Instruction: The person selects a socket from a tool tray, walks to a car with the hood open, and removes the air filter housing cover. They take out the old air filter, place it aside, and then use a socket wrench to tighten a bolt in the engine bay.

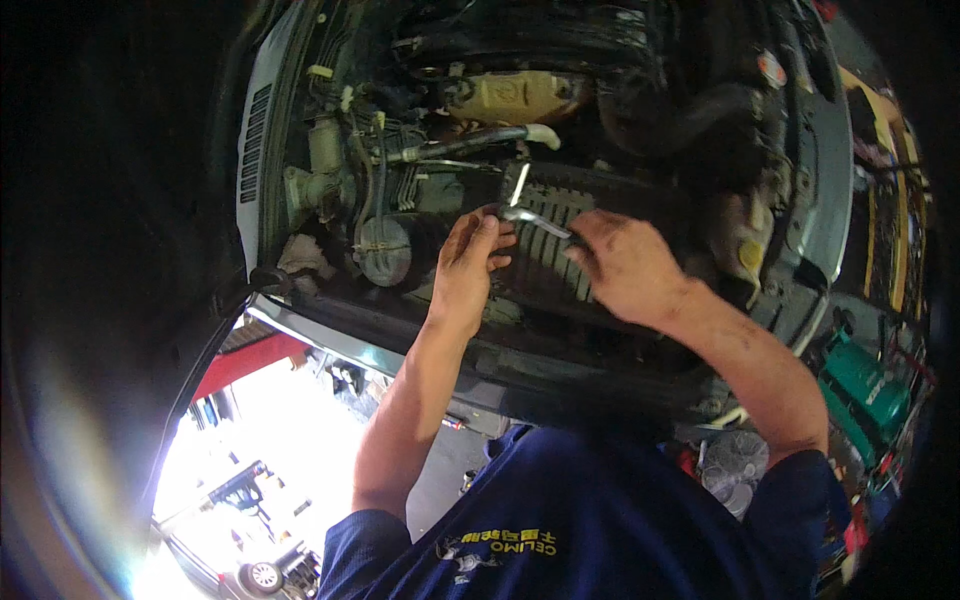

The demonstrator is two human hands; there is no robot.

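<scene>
Over the open engine bay, both hands hold a silver wrench (542, 223). My left hand (466, 262) pinches the wrench's head end with thumb and fingertips. A bright straight rod (520, 185) stands up from that end; whether it is a socket extension I cannot make out. My right hand (630, 264) is closed round the handle's other end, its fingers hiding the tip. Below the tool lies a dark ribbed engine cover (548, 258). The wrench appears to be above the cover, not touching it.
A pale hose (541, 136) and a tan metal heat shield (510, 95) lie farther back. Left is a round canister (384, 250); right, a reservoir with a yellow cap (750, 252). The car's front edge (330, 336) runs before me. A green case (866, 392) stands at right.
</scene>
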